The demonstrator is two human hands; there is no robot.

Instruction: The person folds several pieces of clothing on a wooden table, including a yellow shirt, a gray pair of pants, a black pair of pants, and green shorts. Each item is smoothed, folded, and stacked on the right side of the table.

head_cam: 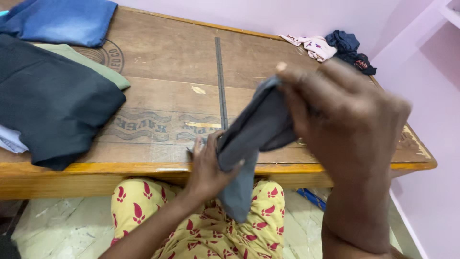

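A small grey cloth [254, 144] is held in the air just in front of the near edge of the wooden table [163, 91], above a lap in yellow trousers with a red print [211, 225]. The upper end of the cloth is gripped by the right hand [345, 124], its fingers closed over the fabric; the lower part is clasped by the left hand [208, 168], thumb and fingers pressed around it. The cloth is seen to sag and fold between the two grips, so it is judged soft, light and limp, with no stiffness of its own. It appears to be doubled over, though the layering is partly hidden by the right hand. A hold at an edge or corner is judged best, since the middle would bunch. On the table, to the left of the cloth, a dark folded garment [52, 100] lies over a green one [91, 64], with a blue folded garment [62, 19] behind them. A dark metal ruler [220, 81] lies across the table behind the cloth, and a small heap of clothes [335, 48] is at the far right corner.
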